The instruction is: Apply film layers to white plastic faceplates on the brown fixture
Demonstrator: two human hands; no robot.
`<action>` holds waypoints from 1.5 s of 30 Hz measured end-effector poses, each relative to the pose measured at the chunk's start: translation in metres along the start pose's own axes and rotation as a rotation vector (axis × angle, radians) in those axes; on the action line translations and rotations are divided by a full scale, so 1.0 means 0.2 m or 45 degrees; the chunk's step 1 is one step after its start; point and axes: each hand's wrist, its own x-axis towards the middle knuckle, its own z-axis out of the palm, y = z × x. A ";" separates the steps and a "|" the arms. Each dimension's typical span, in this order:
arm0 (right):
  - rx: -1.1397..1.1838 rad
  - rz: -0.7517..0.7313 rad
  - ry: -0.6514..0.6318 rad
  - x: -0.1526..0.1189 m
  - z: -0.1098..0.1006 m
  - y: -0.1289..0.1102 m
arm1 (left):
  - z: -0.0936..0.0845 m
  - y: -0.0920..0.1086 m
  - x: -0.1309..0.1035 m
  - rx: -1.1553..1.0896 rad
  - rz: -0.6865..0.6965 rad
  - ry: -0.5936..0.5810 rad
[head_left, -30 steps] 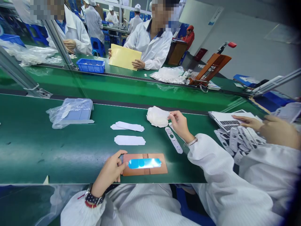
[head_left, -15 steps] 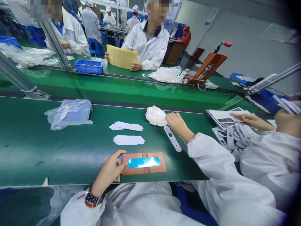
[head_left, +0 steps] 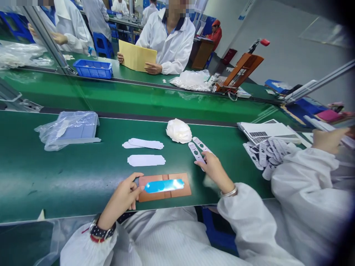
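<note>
My left hand (head_left: 124, 194) grips the left end of a flat copper-brown plate (head_left: 183, 193), its thumb tip by the end of a shiny blue strip (head_left: 163, 186) lying on that plate. My right hand (head_left: 215, 168) has thumb and fingers closed around the lower end of a white panel strip with holes (head_left: 194, 149). A second such strip (head_left: 199, 142) lies just behind it, its lower end partly behind my fingers. Beyond these strips sits a rounded white crumpled pile (head_left: 179, 131). Plain white strips (head_left: 146, 160) lie left of it, with two overlapping ones (head_left: 145, 143) behind.
A plastic-wrapped stack (head_left: 76, 127) lies at the left. On the right are a heap of printed strips (head_left: 267, 153) and papers (head_left: 262, 131), beside a co-worker's sleeve (head_left: 302, 184). Across the green divider, another person holds a yellow sheet (head_left: 137, 56) near a blue bin (head_left: 93, 69).
My right hand has moved from beside the white pile towards me, onto a panel strip's lower end. A second strip now shows. The neighbour's hand has left the papers. The view has shifted slightly.
</note>
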 end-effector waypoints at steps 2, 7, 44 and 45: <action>0.019 0.082 0.008 -0.10 0.07 -0.02 | 0.00 -0.01 -0.01 -0.029 0.008 0.015; 0.106 0.239 -0.037 -0.26 0.05 -0.03 | 0.01 -0.02 -0.08 -0.236 0.088 0.176; 0.582 -0.198 -0.413 -0.45 0.00 -0.37 | 0.14 0.13 -0.26 -0.117 -0.089 -0.440; 0.589 -0.182 -0.407 -0.46 0.00 -0.37 | 0.14 0.13 -0.25 -0.124 -0.082 -0.440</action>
